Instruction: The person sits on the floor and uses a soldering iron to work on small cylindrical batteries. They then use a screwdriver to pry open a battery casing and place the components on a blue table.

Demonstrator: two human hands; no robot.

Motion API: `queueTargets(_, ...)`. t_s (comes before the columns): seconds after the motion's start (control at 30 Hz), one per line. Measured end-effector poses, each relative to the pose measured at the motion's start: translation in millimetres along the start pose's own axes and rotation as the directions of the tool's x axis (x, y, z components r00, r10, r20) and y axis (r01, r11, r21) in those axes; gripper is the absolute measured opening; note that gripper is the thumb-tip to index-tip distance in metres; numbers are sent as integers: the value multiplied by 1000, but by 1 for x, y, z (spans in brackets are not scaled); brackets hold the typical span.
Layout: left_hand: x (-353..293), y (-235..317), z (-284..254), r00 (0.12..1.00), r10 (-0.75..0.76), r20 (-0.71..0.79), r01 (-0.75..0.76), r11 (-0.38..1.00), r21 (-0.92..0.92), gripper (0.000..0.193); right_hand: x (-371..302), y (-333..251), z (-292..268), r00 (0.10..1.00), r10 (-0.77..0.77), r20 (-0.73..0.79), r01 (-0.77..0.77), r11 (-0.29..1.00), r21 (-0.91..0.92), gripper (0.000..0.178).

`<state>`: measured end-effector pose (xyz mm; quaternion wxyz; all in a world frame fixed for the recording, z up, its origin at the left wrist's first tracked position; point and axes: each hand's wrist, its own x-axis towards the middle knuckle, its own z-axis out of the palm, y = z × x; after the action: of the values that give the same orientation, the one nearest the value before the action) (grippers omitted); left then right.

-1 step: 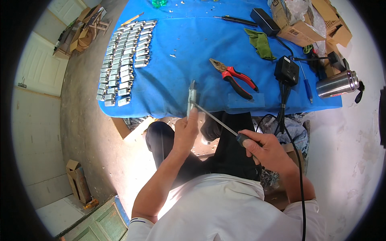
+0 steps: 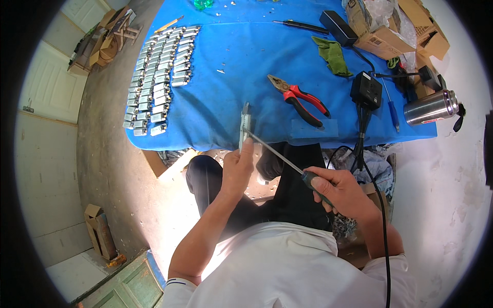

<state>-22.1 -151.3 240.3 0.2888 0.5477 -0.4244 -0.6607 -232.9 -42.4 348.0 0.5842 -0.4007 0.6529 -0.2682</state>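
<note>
My left hand is closed around the lower end of a narrow grey metal piece, which points up over the front edge of the blue-covered table. A screwdriver with a long thin shaft and dark handle is gripped in my right hand. Its tip meets the metal piece just above my left thumb; the exact contact point is too small to make out. Beyond them on the cloth lie pliers with red and black handles, jaws parted.
Several rows of small silver metal parts cover the table's left side. To the right are a green cloth, a black power adapter, a black box with cables, a blue-handled screwdriver and a steel flask. A black cable hangs beside my right arm.
My right hand's fingers have shifted slightly around the screwdriver handle, and more of the handle shows beneath them. My left hand and the metal piece look the same.
</note>
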Motion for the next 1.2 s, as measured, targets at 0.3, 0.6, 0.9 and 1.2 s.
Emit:
queueTargets(0.3,-3,0,7,980,194,-55,-149,882,447,65,0,4,8,995,-87,-57,77,983,-164,36)
queueTargets(0.6,1,1,4,994,106,0,-91,855,511,74,-3,0,23,893,-434,-117,211,634,-744,36)
queueTargets(0.9,-6,4,-5,994,38,101,-35,999,-30,57,-5,-13,-11,995,23,-98,-17,998,68,40)
queueTargets(1.2,-9,10,-16,874,-131,467,401,736,-545,61,34,21,31,991,-23,-130,90,837,540,45)
